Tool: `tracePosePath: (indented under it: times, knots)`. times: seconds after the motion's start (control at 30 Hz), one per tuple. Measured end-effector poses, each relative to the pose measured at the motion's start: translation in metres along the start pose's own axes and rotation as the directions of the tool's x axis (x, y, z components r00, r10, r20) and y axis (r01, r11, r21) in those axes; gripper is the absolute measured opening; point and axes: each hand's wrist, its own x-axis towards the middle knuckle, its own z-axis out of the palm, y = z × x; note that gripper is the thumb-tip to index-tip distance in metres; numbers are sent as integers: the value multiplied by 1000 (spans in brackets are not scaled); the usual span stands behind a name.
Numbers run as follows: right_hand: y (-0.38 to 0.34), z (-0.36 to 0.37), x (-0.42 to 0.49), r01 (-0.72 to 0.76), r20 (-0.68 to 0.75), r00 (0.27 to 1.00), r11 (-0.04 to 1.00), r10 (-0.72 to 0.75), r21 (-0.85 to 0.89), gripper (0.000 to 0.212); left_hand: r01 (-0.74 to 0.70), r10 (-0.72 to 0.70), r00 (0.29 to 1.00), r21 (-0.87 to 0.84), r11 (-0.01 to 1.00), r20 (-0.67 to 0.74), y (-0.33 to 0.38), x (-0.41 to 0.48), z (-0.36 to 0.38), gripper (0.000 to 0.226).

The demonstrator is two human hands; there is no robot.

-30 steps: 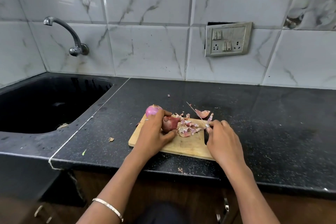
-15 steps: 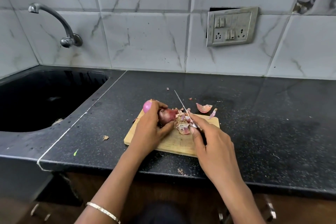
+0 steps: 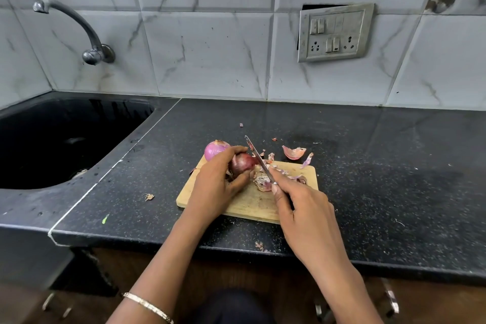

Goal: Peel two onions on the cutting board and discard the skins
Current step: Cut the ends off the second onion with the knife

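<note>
A small wooden cutting board (image 3: 244,204) lies on the black counter. My left hand (image 3: 215,184) grips a dark red unpeeled onion (image 3: 243,163) on the board. Behind that hand sits a pale pink peeled onion (image 3: 214,149) at the board's far left corner. My right hand (image 3: 302,202) holds a knife (image 3: 256,156), its blade slanting up and resting against the right side of the held onion. Torn onion skins (image 3: 263,181) lie heaped on the board between my hands.
More skin pieces (image 3: 294,152) lie on the counter just past the board's far edge. A black sink (image 3: 60,139) with a wall tap (image 3: 89,34) is on the left. A switch plate (image 3: 335,32) hangs on the tiled wall. Small scraps (image 3: 148,196) dot the counter.
My right hand has moved left from the board's right edge and brought the knife blade up against the onion in my left hand. The left hand has kept its grip.
</note>
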Motion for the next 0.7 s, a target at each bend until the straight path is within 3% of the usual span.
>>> tracePosePath:
  times: [0.7]
  knots:
    - [-9, 1, 7, -13, 21, 1000, 1000, 14, -24, 43, -21, 22, 999, 28, 999, -28, 2, 4, 4, 41]
